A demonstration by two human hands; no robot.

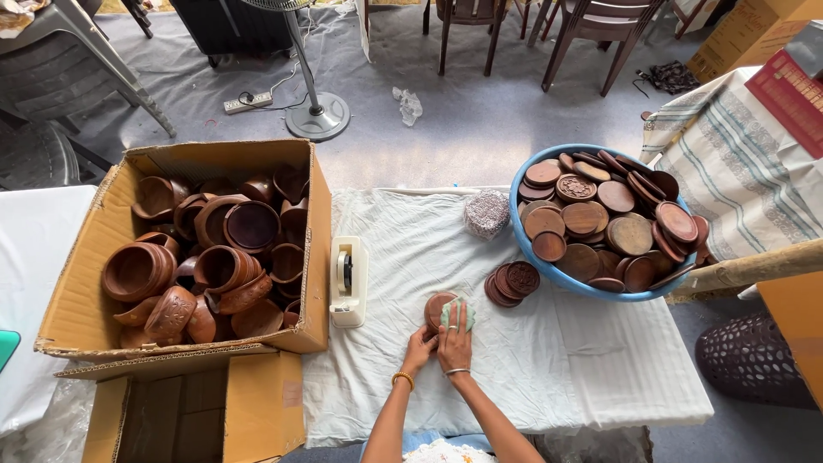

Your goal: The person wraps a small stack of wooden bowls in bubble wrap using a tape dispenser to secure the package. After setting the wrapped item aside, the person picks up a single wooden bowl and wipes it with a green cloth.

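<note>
Head view. A round wooden lid (438,309) is steadied on the cloth-covered counter (531,377) by the left hand (419,348), fingers curled at its near edge. A pale green cloth (459,315) is pressed flat onto the lid under the right hand (455,341). Just right of the hands, a small stack of lids (512,283) is noted; beyond it, a blue basin (523,225) of lids. Left of the hands: a tape dispenser (348,280) and a cardboard box (94,257) of wooden bowls (214,257).

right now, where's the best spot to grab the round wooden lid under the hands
Probably by its rim on the left side. The wooden lid lies flat on the white cloth, and the right hand presses a green pad over its right part. The left hand already sits at the near-left edge, the barest part.
</note>
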